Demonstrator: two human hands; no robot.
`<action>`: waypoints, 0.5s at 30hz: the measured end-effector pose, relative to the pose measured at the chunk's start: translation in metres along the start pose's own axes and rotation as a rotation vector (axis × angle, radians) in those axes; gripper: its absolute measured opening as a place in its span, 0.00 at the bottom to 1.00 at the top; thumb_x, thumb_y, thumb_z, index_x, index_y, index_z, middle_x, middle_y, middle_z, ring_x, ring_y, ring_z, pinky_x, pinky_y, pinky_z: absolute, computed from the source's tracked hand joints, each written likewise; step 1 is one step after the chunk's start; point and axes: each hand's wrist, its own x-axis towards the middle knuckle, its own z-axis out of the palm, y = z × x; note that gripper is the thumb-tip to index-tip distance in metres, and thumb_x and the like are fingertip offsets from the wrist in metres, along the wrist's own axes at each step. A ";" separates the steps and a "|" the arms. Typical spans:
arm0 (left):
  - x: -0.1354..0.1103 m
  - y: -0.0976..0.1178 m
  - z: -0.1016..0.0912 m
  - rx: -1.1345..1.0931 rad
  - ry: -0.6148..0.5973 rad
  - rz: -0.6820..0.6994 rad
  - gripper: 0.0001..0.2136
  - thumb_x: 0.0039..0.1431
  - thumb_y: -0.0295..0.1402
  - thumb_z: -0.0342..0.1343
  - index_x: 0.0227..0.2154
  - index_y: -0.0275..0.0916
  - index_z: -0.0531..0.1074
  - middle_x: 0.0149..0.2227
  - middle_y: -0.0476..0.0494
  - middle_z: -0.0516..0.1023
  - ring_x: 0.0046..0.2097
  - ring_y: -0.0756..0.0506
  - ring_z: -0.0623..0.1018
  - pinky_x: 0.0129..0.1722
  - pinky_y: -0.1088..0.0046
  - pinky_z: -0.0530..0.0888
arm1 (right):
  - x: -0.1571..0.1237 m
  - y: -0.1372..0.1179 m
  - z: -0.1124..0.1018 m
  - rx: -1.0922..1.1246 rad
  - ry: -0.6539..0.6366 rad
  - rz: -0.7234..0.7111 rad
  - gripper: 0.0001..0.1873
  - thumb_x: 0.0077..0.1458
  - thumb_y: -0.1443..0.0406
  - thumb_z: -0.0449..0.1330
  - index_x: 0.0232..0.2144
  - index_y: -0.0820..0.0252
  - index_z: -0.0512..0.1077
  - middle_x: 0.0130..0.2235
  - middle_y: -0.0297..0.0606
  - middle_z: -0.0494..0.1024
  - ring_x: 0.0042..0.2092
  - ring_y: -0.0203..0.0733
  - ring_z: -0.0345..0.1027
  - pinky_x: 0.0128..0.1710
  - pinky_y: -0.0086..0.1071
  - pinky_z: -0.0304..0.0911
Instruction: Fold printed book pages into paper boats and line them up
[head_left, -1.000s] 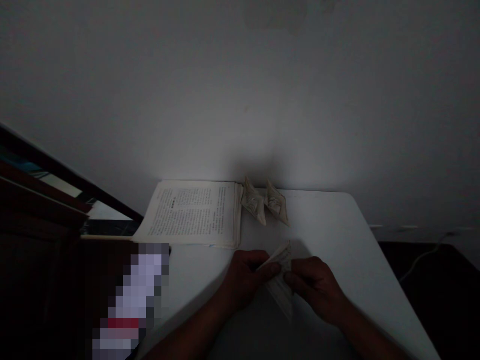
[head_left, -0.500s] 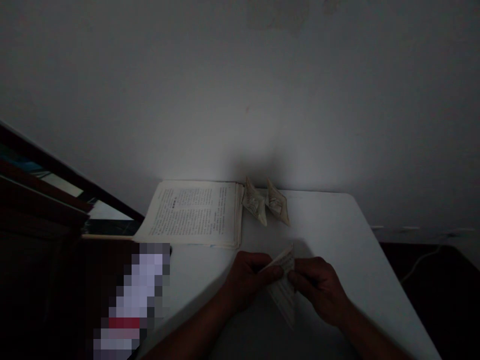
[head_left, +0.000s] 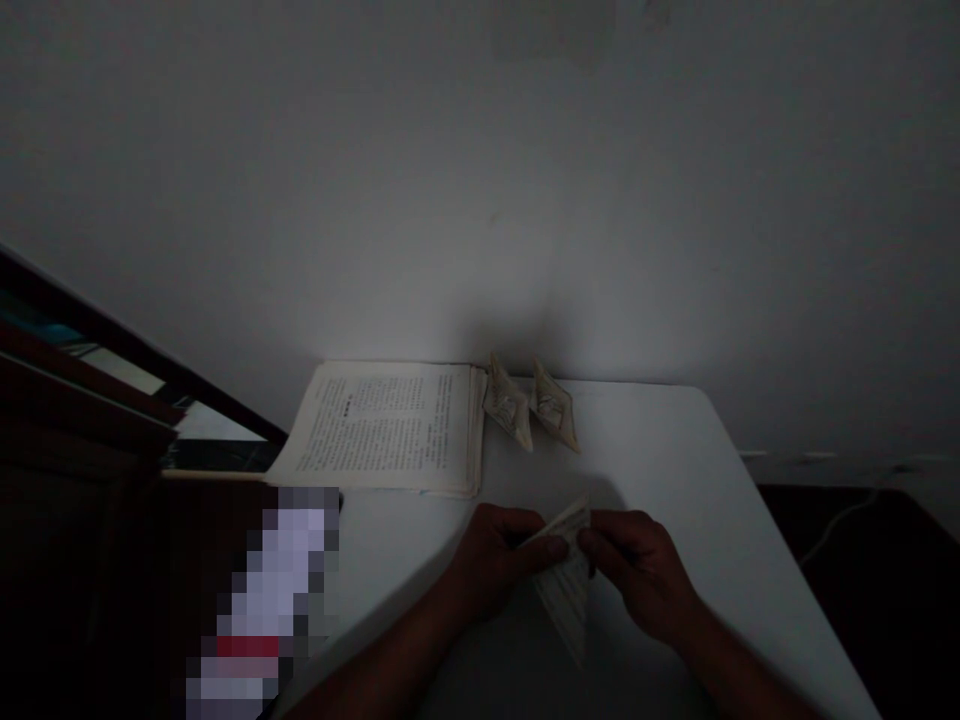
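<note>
Folded paper (head_left: 568, 598) tapers downward in view; long axis near-vertical.

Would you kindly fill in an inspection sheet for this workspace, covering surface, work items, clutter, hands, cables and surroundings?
Surface: white table, dimly lit.
Work items: folded printed paper, held; page stack beyond, with one folded shape at its right and a second folded shape beside that.
Clutter: pixelated patch at the table's left; contents unreadable.
Hands: left hand and right hand both pinch the folded printed paper.
Cables: one pale cable, right of the table.
Surroundings: pale wall behind; dark slanted bar at left.
</note>
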 end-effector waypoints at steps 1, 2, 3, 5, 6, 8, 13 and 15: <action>0.000 -0.001 0.000 -0.010 -0.004 -0.003 0.15 0.50 0.42 0.60 0.23 0.31 0.76 0.19 0.50 0.67 0.23 0.53 0.64 0.24 0.77 0.59 | 0.000 0.000 0.000 0.004 0.002 -0.007 0.15 0.58 0.63 0.52 0.21 0.60 0.67 0.20 0.29 0.64 0.23 0.31 0.60 0.23 0.23 0.55; 0.000 -0.001 0.000 -0.014 -0.007 -0.006 0.15 0.50 0.42 0.60 0.23 0.31 0.76 0.19 0.49 0.67 0.23 0.53 0.64 0.24 0.77 0.59 | 0.000 0.000 0.000 0.004 0.006 -0.016 0.15 0.58 0.64 0.52 0.21 0.60 0.68 0.20 0.28 0.65 0.23 0.31 0.60 0.23 0.23 0.55; 0.000 -0.001 0.000 -0.013 -0.010 -0.007 0.15 0.50 0.42 0.60 0.23 0.31 0.76 0.19 0.49 0.67 0.23 0.53 0.64 0.24 0.77 0.59 | 0.000 0.000 0.000 0.003 0.011 -0.026 0.14 0.58 0.64 0.52 0.21 0.60 0.68 0.20 0.28 0.65 0.23 0.31 0.60 0.23 0.23 0.55; 0.000 -0.002 0.000 -0.011 -0.007 -0.010 0.16 0.49 0.42 0.60 0.23 0.31 0.76 0.19 0.50 0.66 0.22 0.53 0.64 0.24 0.77 0.59 | 0.000 0.002 0.000 0.002 0.017 -0.036 0.14 0.58 0.65 0.53 0.22 0.60 0.68 0.20 0.28 0.65 0.23 0.31 0.60 0.23 0.22 0.56; 0.000 -0.002 0.000 -0.010 -0.004 -0.011 0.16 0.49 0.42 0.60 0.22 0.31 0.76 0.19 0.50 0.66 0.22 0.53 0.63 0.24 0.77 0.58 | 0.000 0.002 0.000 0.004 0.021 -0.034 0.14 0.58 0.64 0.53 0.22 0.60 0.68 0.20 0.28 0.65 0.23 0.31 0.60 0.23 0.22 0.56; 0.001 -0.002 -0.001 -0.016 -0.003 -0.019 0.16 0.49 0.42 0.60 0.22 0.31 0.75 0.18 0.51 0.65 0.22 0.53 0.62 0.23 0.77 0.58 | -0.001 0.004 0.000 0.014 0.028 -0.019 0.14 0.58 0.64 0.53 0.21 0.60 0.68 0.20 0.28 0.65 0.23 0.31 0.60 0.22 0.22 0.56; 0.000 -0.001 -0.001 -0.027 -0.020 -0.025 0.16 0.48 0.42 0.61 0.21 0.30 0.75 0.18 0.51 0.65 0.22 0.53 0.62 0.23 0.77 0.57 | -0.001 0.002 0.000 0.030 0.037 -0.014 0.14 0.58 0.64 0.53 0.22 0.60 0.69 0.21 0.29 0.66 0.23 0.31 0.61 0.23 0.22 0.57; 0.000 0.000 -0.001 -0.015 -0.022 -0.013 0.16 0.48 0.42 0.60 0.21 0.30 0.74 0.19 0.51 0.64 0.22 0.53 0.62 0.23 0.77 0.57 | -0.001 0.001 0.000 0.023 0.047 -0.026 0.13 0.58 0.63 0.53 0.22 0.60 0.69 0.21 0.29 0.67 0.24 0.31 0.61 0.24 0.22 0.57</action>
